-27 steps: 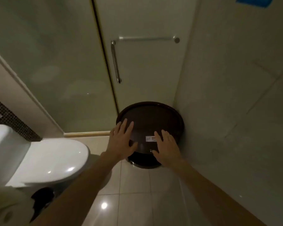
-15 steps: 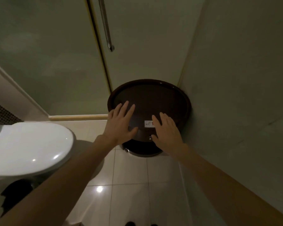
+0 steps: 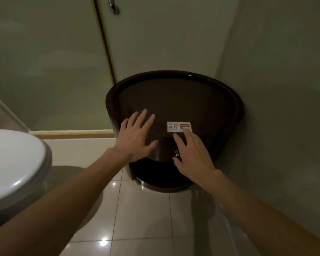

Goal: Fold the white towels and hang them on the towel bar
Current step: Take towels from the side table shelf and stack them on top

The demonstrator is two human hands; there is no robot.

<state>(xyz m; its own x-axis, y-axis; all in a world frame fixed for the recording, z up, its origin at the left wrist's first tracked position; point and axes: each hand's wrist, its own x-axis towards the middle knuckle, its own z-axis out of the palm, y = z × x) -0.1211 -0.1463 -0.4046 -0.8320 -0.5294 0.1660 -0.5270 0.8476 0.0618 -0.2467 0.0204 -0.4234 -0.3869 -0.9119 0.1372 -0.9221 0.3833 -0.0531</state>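
Filling the upper left of the frame is a frosted glass panel (image 3: 44, 61), with a glass door (image 3: 164, 34) beside it at upper centre and a plain wall (image 3: 284, 89) down the right side. Glossy floor tiles (image 3: 146, 218) cover the lower middle. A white toilet lid (image 3: 13, 163) curves in from the left edge. At centre, pushed into the corner between door and wall, stands a round dark worktop (image 3: 174, 100) with a raised rim and a drawer front below.

Two bare forearms reach in from the bottom corners. The left hand (image 3: 136, 137) lies over the near left part of the worktop, its grip spread wide, fingers straight and holding nothing. The right hand (image 3: 192, 154) sits at the near edge, its grip likewise spread and empty, with its fingertips at the lower right corner of a white WIFI sticker (image 3: 178, 126). A small metal knob (image 3: 177, 154) shows on the drawer front just left of the right hand. The rounded end of a metal door handle (image 3: 114, 6) pokes in at the top. The white towels and towel bar lie outside this view.
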